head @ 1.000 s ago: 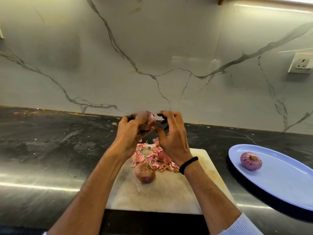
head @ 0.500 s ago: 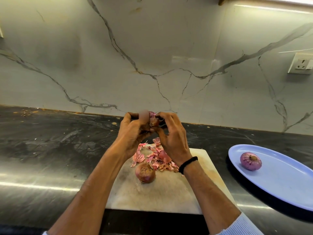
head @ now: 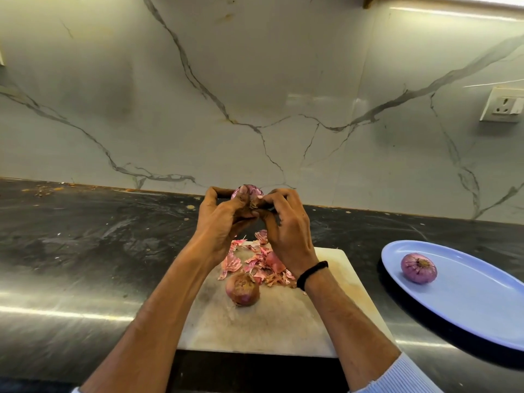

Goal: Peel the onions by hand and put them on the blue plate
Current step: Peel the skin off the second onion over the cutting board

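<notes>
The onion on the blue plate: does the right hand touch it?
Apart. The head view shows dark counter between the right hand and the blue plate holding that onion.

Near the front edge of the dark stone counter [head: 85, 251], the pale rectangular cutting board [head: 269, 330]; on the far half of the board, the heap of pink papery onion skins [head: 261, 265]; just before the heap, the brown-skinned round onion [head: 242, 289]; in the air above the far edge of the board, the half-peeled purple onion [head: 249, 192], gripped between the left hand [head: 224, 219] and the right hand [head: 286, 231]; right of the board and apart from it, the blue oval plate [head: 467, 302]; on the left part of the plate, the peeled purple onion [head: 418, 268]; behind all, the white veined marble wall [head: 255, 95], with the white wall socket [head: 503, 104] at far right, above the plate.
</notes>
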Demonstrator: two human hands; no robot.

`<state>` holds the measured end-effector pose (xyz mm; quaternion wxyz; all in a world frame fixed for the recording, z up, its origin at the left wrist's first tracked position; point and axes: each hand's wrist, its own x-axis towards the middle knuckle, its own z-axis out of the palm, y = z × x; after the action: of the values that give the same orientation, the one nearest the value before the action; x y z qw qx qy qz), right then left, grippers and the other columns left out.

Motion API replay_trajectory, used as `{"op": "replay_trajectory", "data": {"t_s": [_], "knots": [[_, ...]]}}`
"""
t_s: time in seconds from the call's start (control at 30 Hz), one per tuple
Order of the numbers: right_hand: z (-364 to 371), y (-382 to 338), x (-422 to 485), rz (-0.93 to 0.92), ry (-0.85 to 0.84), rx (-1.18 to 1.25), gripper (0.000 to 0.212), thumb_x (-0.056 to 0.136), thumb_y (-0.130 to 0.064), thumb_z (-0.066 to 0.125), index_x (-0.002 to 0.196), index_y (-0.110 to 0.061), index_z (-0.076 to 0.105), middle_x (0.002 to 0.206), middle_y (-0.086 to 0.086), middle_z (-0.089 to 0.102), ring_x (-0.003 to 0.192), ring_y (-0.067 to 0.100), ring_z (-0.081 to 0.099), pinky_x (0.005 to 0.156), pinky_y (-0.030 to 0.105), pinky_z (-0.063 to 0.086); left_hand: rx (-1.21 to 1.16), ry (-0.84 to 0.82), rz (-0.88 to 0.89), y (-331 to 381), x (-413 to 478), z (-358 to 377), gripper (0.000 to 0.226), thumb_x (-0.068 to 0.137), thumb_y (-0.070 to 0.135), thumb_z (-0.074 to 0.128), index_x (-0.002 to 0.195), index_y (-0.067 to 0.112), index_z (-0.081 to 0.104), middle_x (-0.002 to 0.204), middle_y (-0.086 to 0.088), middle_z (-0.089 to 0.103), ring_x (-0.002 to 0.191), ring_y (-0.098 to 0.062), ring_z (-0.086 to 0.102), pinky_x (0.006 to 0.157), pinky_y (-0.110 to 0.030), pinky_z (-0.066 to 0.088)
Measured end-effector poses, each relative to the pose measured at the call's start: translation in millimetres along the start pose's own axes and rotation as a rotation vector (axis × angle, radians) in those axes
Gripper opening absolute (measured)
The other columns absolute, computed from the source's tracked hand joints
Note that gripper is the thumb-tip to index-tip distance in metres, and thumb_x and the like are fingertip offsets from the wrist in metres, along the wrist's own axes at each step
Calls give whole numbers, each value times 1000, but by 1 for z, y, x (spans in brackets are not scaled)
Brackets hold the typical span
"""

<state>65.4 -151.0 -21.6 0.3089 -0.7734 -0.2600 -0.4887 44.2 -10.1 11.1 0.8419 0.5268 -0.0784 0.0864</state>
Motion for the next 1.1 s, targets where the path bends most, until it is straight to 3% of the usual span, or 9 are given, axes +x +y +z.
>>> {"op": "replay_trajectory", "data": {"t_s": [0.2, 0.43, 0.6, 0.83, 0.97, 1.1], "knots": [[-2, 1, 0, 28, 80, -19, 26, 91, 9, 62, 115, -1, 63, 108, 13, 58, 99, 9, 52, 87, 4, 42, 9, -9, -10, 0, -2, 3, 47, 70, 31, 74, 106, 11, 51, 89, -6, 74, 89, -27, 74, 82, -45, 61], [-2, 3, -1, -6, 138, -80, 15, 89, 10, 64, 101, 1, 67, 97, 13, 61, 92, -3, 42, 83, -1, 37, 66, -5, -31, -1, -1, 2, 31, 87, 22, 70, 109, 11, 51, 109, -13, 68, 97, -29, 73, 79, -42, 62], [1, 3, -1, -26, 80, -80, 15, 89, 11, 61, 99, 1, 66, 96, 12, 60, 89, -1, 43, 81, 1, 38, 37, 37, -42, -1, 0, 2, 35, 86, 23, 71, 111, 11, 51, 108, -16, 70, 94, -29, 74, 82, -44, 62], [1, 1, -1, 16, 6, -42, 20, 88, 10, 63, 105, -1, 64, 100, 10, 57, 88, 2, 45, 81, 1, 38, -105, 129, -68, 5, 4, -3, 30, 95, 24, 63, 118, 9, 51, 125, -19, 59, 113, -35, 64, 80, -45, 62], [1, -1, -1, 60, -60, 56, 41, 88, -3, 72, 125, -7, 56, 115, 9, 52, 98, 10, 54, 89, 2, 41, -72, 104, -91, 6, 3, -1, 27, 98, 26, 59, 120, 10, 54, 123, -19, 63, 105, -32, 67, 75, -40, 63], [4, 1, -1, 36, -55, 57, 45, 87, -5, 75, 126, -9, 53, 117, 8, 53, 101, 9, 52, 89, 1, 38, -51, 56, -115, 5, 1, 0, 29, 100, 27, 56, 122, 7, 58, 118, -19, 67, 97, -29, 70, 72, -35, 63]]}}
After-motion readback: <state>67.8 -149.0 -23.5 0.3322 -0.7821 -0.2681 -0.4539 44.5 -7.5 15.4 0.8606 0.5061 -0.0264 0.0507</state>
